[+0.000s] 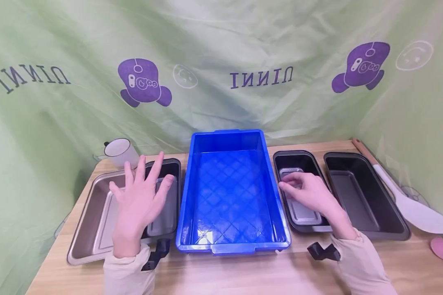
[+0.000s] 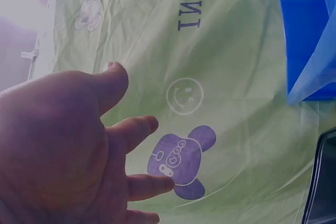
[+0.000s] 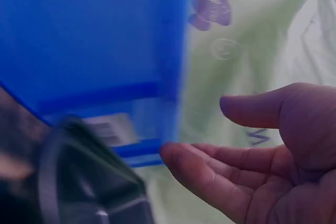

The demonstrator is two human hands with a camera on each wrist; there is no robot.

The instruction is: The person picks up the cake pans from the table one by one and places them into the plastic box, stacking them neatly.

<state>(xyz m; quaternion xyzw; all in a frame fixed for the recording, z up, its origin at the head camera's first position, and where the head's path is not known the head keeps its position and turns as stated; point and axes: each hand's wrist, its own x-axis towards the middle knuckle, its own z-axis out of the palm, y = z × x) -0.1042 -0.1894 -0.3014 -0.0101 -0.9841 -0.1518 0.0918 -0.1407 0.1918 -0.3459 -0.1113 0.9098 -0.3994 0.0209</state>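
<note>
My left hand (image 1: 138, 207) hovers with its fingers spread over two pans at the left. One is a champagne-coloured baking pan (image 1: 88, 233), the other a narrower dark loaf pan (image 1: 171, 196), partly hidden by the hand. In the left wrist view nothing lies in that hand (image 2: 68, 145). Over a small dark loaf pan (image 1: 297, 159) to the right is my right hand (image 1: 311, 192), its fingers loosely bent. The right wrist view shows a gap between its thumb and fingers (image 3: 210, 177), with nothing held. Between the hands stands a blue plastic bin (image 1: 232, 196).
A larger dark loaf pan (image 1: 358, 200) stands at the right, beside a white spatula (image 1: 424, 215) with a wooden handle. A pink spoon (image 1: 442, 249) lies near the right edge. Behind the left pans is a white mug (image 1: 122, 153). A green printed curtain (image 1: 214, 106) hangs behind the table.
</note>
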